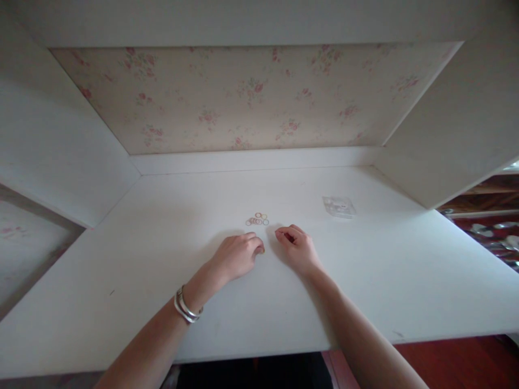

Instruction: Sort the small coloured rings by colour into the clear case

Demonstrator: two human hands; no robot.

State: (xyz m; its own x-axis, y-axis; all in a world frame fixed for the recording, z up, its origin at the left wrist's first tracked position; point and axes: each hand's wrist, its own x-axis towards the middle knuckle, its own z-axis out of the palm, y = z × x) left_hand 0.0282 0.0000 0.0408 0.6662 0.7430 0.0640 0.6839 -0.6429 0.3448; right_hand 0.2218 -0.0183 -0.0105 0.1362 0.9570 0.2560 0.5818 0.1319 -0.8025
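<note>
A loose cluster of thin pinkish-gold rings (255, 221), longer side to side, lies on the smooth white table (385, 265) just beyond the curled left hand (242, 254), slightly farther from the loosely pinched right hand (298, 246), any held contents indiscernible.

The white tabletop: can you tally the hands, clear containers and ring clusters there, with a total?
Hands: 2 (left hand, right hand)
Cluster of small rings: 1 (they overlap, so single rings can't be counted surely)
Clear container: 1
Total: 4
</note>
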